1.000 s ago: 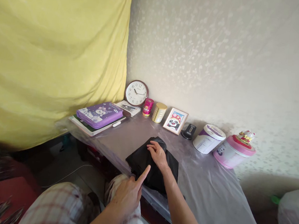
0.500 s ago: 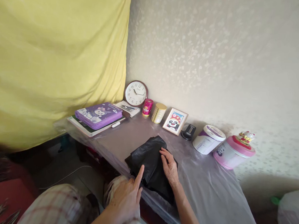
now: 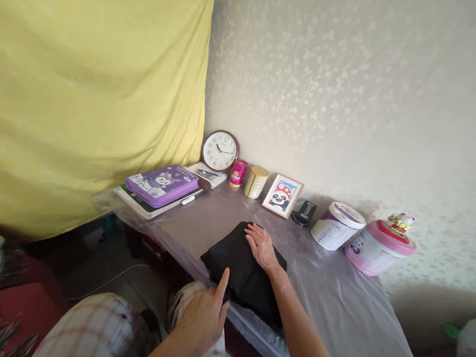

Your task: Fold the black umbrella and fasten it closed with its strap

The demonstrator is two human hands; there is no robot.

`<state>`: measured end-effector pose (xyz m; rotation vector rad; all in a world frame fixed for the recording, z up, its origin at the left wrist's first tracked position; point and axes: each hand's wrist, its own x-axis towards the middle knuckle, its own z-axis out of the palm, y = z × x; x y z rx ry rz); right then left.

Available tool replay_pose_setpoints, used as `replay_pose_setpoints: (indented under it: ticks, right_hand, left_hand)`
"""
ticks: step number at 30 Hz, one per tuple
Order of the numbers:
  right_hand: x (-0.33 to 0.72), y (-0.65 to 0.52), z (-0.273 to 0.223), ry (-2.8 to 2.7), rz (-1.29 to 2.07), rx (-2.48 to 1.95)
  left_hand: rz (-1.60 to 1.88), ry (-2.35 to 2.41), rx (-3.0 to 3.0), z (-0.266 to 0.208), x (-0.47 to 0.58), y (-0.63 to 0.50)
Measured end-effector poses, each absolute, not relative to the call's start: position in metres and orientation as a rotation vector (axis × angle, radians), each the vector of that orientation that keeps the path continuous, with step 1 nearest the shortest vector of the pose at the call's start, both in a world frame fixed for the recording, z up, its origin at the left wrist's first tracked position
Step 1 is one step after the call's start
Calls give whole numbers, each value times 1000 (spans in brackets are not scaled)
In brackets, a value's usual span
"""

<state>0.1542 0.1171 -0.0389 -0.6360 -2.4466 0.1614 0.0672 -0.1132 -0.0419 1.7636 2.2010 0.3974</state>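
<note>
A black collapsed umbrella (image 3: 231,258), as it looks from its pleated, fan-like fabric, lies at the table's front edge. My right hand (image 3: 262,247) rests flat on its upper part, fingers stretched out over the folds. At the lower left edge of the fabric is my left hand (image 3: 203,315). Its index finger points forward along the cloth and the other fingers curl in. What those curled fingers grip is mostly hidden; it seems to be the umbrella's handle end.
Along the wall stand a round clock (image 3: 220,151), a pink can (image 3: 238,174), a yellow tin (image 3: 256,183), a panda picture frame (image 3: 282,196), a black stand-like object (image 3: 304,213), a white tub (image 3: 337,226) and a pink tub (image 3: 377,249). A purple case (image 3: 162,186) lies on books at left.
My right hand has slid up and left over the black fabric and now lies flatter. The fabric looks smoother. My left hand has stayed nearly in place; the view has shifted slightly.
</note>
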Motion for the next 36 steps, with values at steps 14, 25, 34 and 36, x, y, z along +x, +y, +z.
replay_pose_setpoints:
  ticks: [14, 25, 34, 36]
  right_hand:
    - [136, 64, -34, -2485, 146, -730]
    - [138, 7, -3, -2615, 737, -305]
    - [151, 45, -25, -2564, 311, -522]
    - [148, 44, -25, -2614, 300, -495]
  left_hand:
    - [435, 2221, 1770, -44, 67, -115]
    - [402, 2218, 1733, -40, 67, -115]
    - [436, 2260, 1698, -44, 68, -116]
    - [448, 2286, 1712, -44, 69, -116]
